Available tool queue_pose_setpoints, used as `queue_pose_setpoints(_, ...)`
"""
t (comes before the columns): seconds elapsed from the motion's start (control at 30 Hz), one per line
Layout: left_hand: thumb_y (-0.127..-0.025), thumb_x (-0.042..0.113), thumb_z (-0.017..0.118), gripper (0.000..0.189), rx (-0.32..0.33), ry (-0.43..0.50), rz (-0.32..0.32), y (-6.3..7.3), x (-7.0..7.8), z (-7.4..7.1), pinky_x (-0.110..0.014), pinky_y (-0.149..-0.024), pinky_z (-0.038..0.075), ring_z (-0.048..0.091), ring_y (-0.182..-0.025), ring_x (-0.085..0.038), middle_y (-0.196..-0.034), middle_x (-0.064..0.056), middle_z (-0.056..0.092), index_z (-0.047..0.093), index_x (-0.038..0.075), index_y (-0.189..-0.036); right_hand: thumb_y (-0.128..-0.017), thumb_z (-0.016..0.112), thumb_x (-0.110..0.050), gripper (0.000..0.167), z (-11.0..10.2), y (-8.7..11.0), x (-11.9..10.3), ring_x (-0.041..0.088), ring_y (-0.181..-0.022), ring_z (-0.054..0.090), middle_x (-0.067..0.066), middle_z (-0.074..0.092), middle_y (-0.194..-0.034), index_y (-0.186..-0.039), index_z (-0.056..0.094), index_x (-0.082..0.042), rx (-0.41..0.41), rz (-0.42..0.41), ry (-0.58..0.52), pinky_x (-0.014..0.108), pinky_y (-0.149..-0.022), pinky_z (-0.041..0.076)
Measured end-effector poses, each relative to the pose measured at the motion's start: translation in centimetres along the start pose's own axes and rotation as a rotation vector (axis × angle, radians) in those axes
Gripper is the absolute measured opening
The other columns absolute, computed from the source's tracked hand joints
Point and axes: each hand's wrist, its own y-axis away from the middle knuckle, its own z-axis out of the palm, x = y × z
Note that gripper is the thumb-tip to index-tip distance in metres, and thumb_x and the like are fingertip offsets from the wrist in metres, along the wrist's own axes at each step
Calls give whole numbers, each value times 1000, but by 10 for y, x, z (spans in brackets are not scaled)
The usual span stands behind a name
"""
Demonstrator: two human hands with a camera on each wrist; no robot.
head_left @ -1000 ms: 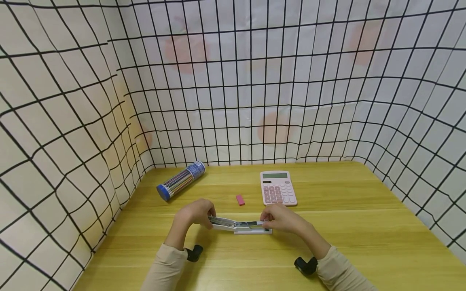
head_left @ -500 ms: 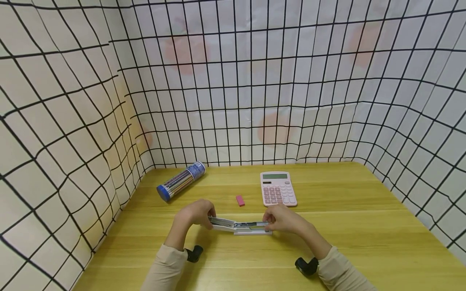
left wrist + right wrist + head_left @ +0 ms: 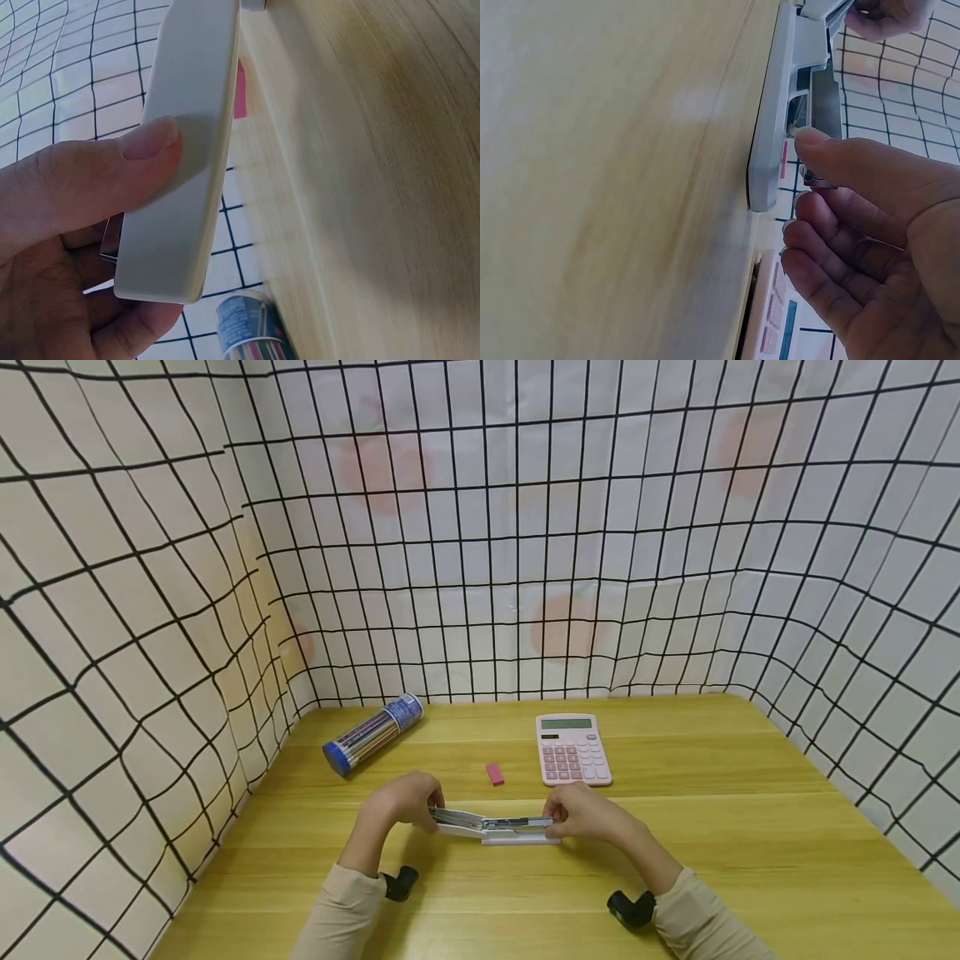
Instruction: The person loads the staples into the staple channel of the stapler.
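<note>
Over the table, the left hand is gripping and the right hand is pinching the stapler, which is lying hinged open between them. It is probably feeling light, stiff, slightly slick. The broad cover is offering the firmer hold; the narrow magazine, at the right fingertips, is likely needing only a gentle pinch.

A white casing is held in the left grip, the thumb laid across its face. A pink block is partly hidden beyond the grip; a blue-labelled tube is seen below the grip, a gridded backdrop behind, the shadowed worktop alongside.
</note>
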Motion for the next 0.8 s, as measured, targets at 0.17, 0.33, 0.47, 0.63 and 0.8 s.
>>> queue_pose_setpoints(0.17,-70,4,82,24,-4,8,6,0,-3,0,-31,-70,48,53,-75,-13,-84,1,64,70,7,-90,-77,80,-14,11,0,0,0,0,-62,46,-9,58,-69,-80,69,-11,2,2,9,18,-58,42)
queue_pose_setpoints(0.33,-69,2,82,27,-12,12,-21,2,-8,-3,-33,-76,51,56,-80,-13,-91,-1,67,71,6,-93,-77,80,-15,14,-1,2,-1,1,-65,48,-8,58,-72,-82,69,-9,6,2,2,19,-61,43)
queue_pose_setpoints(0.47,-67,0,82,27,-15,36,-75,7,-10,-9,-32,-73,50,56,-79,-13,-89,-1,67,70,7,-90,-77,80,-15,15,-1,2,-1,1,-66,47,-8,58,-73,-83,69,-8,5,1,2,19,-61,43)
queue_pose_setpoints(0.63,-66,0,80,25,-11,45,-81,9,-11,-11,-29,-69,47,54,-75,-13,-84,2,65,70,8,-87,-77,80,-15,14,-1,1,-2,1,-65,48,-8,58,-72,-82,69,-8,2,6,1,18,-60,43)
queue_pose_setpoints(0.8,-68,1,81,23,-4,55,-57,9,-11,-13,-29,-69,48,55,-75,-13,-85,1,66,72,7,-88,-77,80,-15,14,-1,1,-1,2,-65,48,-8,58,-72,-82,68,-9,-5,12,-4,19,-60,43)
